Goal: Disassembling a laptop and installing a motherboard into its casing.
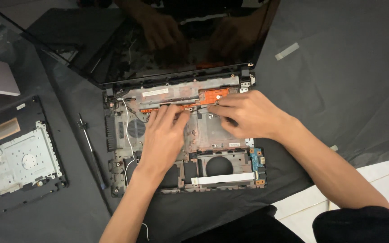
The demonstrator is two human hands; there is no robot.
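An opened laptop base (230, 168) lies on a black cloth, its inner frame, fan grille (136, 128) and orange-copper heat pipe (214, 95) bared. The dark screen (181, 49) is folded back beyond it and mirrors both hands. My left hand (165, 137) rests over the middle of the base, fingertips pressed at a small part near the heat pipe. My right hand (248, 114) reaches in from the right, its fingers pinching at the same spot. What the fingertips hold is hidden. A white flat ribbon cable (223, 178) lies along the front of the base.
A removed laptop cover with a silver metal plate (19, 157) lies at the left. A thin dark rod-like tool (91, 148) lies between it and the base. A small blue circuit board (257, 159) sits at the base's right edge. White floor tile (383, 180) shows at lower right.
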